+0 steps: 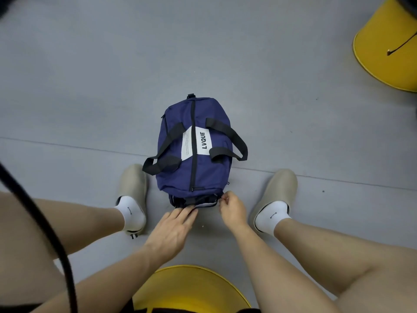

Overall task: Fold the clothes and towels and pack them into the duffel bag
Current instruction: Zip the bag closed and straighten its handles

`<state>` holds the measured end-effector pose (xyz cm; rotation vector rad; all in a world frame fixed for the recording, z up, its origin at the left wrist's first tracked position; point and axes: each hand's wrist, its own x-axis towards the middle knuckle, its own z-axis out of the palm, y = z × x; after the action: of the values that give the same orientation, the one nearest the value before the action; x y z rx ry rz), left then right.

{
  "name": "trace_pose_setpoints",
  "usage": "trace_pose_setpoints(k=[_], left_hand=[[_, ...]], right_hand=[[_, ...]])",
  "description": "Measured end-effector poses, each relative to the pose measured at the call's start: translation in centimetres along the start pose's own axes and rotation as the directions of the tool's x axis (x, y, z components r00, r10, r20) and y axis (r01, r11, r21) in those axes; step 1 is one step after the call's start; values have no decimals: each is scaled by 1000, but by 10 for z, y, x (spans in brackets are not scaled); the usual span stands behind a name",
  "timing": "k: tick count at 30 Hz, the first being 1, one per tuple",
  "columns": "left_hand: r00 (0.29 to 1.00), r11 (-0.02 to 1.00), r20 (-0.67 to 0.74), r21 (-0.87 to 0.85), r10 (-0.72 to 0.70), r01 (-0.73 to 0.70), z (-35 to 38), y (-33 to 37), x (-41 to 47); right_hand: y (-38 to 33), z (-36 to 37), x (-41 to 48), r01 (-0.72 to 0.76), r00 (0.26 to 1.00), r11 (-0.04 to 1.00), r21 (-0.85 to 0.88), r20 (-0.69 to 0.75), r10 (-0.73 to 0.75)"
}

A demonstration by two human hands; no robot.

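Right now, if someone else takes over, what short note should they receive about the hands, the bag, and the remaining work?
Left hand: straight fingers press on the end pocket of the navy duffel bag.
Right hand: pinches what seems the zipper pull at that pocket's right corner.
Bag lies on the grey floor between the beige slippers; top zipper shut. No loose clothes in view.
Left: close the end pocket, which gapes.

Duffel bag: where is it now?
In the head view the navy duffel bag lies on the floor at centre, between the left slipper and right slipper, its near end at the left hand and right hand.
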<state>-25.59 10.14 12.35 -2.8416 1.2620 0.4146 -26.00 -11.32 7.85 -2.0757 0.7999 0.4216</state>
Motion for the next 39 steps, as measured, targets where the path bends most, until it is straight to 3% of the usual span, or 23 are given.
trace_pose_setpoints(k=[8, 14, 22, 27, 33, 39], left_hand=[[997, 999, -83, 38, -6, 9, -23, -3, 16], [993, 994, -106, 96, 60, -50, -36, 0, 45], [985, 995, -152, 76, 76, -65, -40, -10, 71], [977, 999, -209, -26, -42, 37, -35, -3, 83], [945, 967, -251, -198, -209, 162, -26, 10, 87], [932, 945, -229, -234, -281, 228, -24, 5, 93]], right_hand=[[-22, -2, -21, 139, 990, 989, -48, -24, -140], [-19, -4, -20, 97, 995, 994, -40, -13, -98], [-38, -13, -16, 55, 998, 976, 211, -9, -55], [-41, -23, -19, 56, 998, 971, 231, 13, -60], [-30, -15, -17, -65, 995, 859, 508, 98, 17], [-26, -26, -7, -115, 975, 833, 541, 221, -9]])
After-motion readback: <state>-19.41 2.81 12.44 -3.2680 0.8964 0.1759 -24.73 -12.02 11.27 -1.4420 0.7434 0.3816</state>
